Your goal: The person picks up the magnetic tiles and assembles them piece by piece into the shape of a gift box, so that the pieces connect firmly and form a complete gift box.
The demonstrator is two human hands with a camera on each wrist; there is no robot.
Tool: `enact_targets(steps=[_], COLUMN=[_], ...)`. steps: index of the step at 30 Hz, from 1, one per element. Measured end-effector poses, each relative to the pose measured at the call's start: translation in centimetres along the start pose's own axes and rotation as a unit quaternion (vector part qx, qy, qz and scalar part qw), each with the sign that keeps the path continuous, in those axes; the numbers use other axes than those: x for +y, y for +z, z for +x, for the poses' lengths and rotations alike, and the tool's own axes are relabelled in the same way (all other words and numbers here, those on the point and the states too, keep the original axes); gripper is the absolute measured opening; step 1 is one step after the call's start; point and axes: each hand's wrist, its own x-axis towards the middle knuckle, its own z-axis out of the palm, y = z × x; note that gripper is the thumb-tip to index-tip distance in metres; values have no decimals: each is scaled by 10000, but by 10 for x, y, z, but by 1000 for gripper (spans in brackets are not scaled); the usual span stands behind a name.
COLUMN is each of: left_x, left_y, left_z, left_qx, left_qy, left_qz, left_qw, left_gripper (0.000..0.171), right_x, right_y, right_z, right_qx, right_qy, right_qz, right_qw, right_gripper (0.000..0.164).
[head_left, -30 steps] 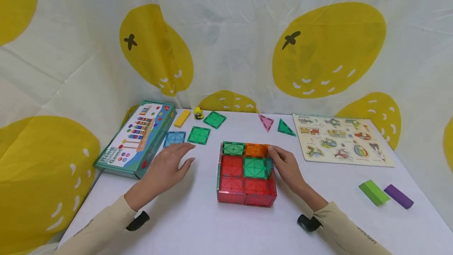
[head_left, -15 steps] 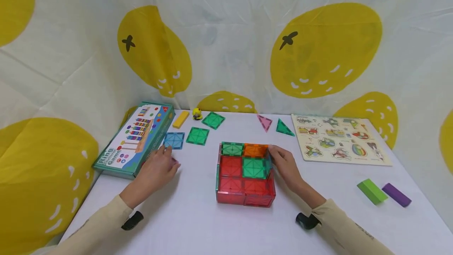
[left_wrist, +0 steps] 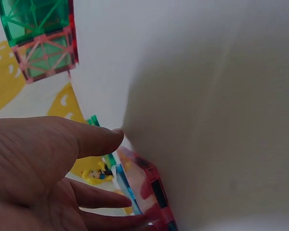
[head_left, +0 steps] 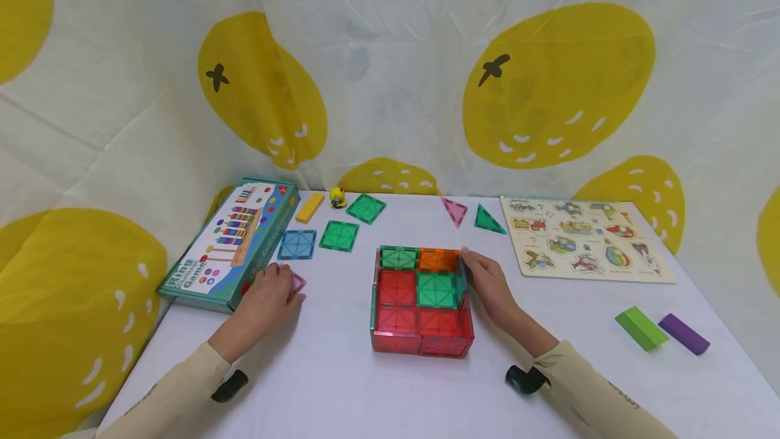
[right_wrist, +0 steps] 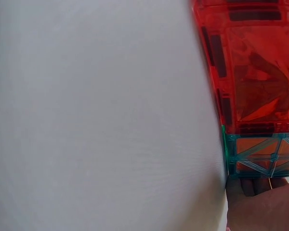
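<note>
My left hand [head_left: 258, 303] is low at the left, its fingers at a translucent pink tile [head_left: 297, 282] beside the game box. In the left wrist view, the fingers [left_wrist: 106, 197] reach the pink tile [left_wrist: 156, 192] while the thumb stays apart from it. A low open-topped structure of magnetic tiles [head_left: 397, 320], mostly red with green and orange pieces, stands mid-table. My right hand [head_left: 490, 290] rests against its far right corner. From the right wrist, that hand [right_wrist: 265, 209] shows beside a teal tile [right_wrist: 260, 156] next to the red wall [right_wrist: 260, 77].
Blue [head_left: 297, 244] and green tiles [head_left: 339, 236] lie behind the left hand, near a yellow block [head_left: 310, 207] and small yellow figure [head_left: 338, 197]. The game box [head_left: 228, 242] borders the left. A picture puzzle board [head_left: 585, 239], green block [head_left: 641, 328] and purple block [head_left: 684, 334] lie right.
My left hand has moved left and down from above the table beside the blue tile to the pink tile, whose corner now shows. The right hand stays at the structure's corner.
</note>
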Motion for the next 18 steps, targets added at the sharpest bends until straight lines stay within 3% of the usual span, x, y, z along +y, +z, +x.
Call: enact_targets(steps=[11,18], left_x=[-2,4], left_y=[6,10], left_z=[4,15], left_qx=[-49,-15], left_qy=[111,751], left_qz=[-375,-678], left_qw=[9992,9949], left_gripper=[72,74], right_x=[2,1], right_y=[3,2], right_z=[0,0], right_qx=[34,77], right_qy=[-153,-169], right_qz=[-71,-158], right_qw=[9999,9997], right_gripper=[67,65])
